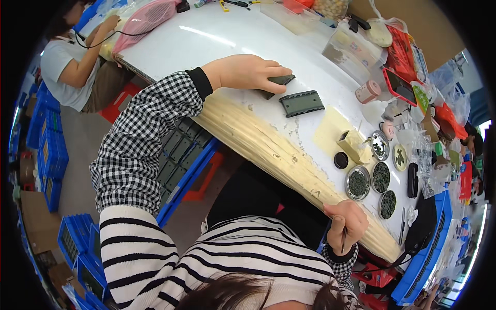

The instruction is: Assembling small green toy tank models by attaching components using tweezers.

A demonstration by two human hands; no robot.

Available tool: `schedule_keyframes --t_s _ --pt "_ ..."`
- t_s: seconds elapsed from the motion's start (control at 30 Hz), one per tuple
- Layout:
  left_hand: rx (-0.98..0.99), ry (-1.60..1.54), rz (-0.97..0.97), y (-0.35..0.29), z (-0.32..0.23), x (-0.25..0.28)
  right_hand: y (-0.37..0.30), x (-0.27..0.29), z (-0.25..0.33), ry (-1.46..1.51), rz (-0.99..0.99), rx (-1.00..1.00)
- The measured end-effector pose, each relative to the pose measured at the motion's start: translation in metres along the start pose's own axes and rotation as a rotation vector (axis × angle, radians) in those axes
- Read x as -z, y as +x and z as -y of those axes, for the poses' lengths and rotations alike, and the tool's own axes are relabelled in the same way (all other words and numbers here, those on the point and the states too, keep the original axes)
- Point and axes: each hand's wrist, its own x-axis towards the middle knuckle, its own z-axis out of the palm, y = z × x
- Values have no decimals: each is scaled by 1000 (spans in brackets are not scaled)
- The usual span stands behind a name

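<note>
My left hand [247, 72] reaches over the white tabletop, its fingers closed around a dark green plastic part [281, 80] that they partly cover. Just right of it lies a second dark green rectangular part [302, 104] with raised edges. My right hand [349, 225] is closed at the table's near edge. A thin dark tool [344, 239] sticks out below its fingers; its exact kind is too small to tell. Near that hand stand round dishes of small dark green pieces [357, 182], [381, 176], [387, 204].
A blue crate [183, 178] of green parts sits below the table's near edge. A small yellow box [355, 146], a pink jar [368, 92], a red-cased phone [399, 87] and clear bins [351, 51] crowd the right side. Another person [77, 62] sits at far left beside a pink basket [147, 23].
</note>
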Motion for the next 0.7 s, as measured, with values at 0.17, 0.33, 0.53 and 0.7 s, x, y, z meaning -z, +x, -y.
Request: schedule_keyframes --t_s 0.17,0.33,0.53,0.7 --pt "455 -117 -115 -42 -30 39 7 -6 -2 78 34 32" --pt "1338 -215 -455 -204 -173 78 9 -19 -6 246 131 61" --pt "1862 -443 314 -305 -385 145 13 -44 -10 442 187 197" --pt "1916 -523 557 -303 -432 146 19 -58 6 438 294 266"
